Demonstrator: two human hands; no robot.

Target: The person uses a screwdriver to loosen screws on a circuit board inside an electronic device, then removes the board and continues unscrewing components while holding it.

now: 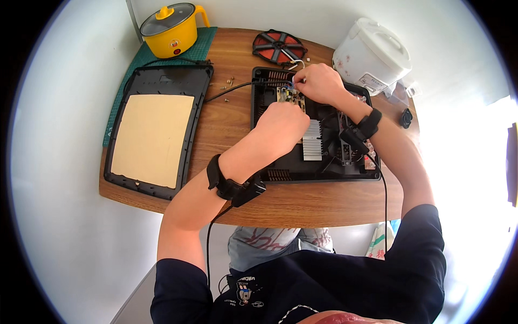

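An opened induction cooker's black base lies before me, with a circuit board, a silvery finned heat sink and a fan inside. My left hand is closed over the near part of the board; its fingertips are hidden beneath it. At the board's far edge my right hand pinches a thin wire between thumb and fingers. Behind the base lies the round red and black coil, its white leads reaching toward my right hand. A black cord enters the base from the left.
The cooker's top panel lies left on a green cutting mat, beside several loose screws. A yellow pot stands far left, a white rice cooker far right. A small black part sits at the table's right edge.
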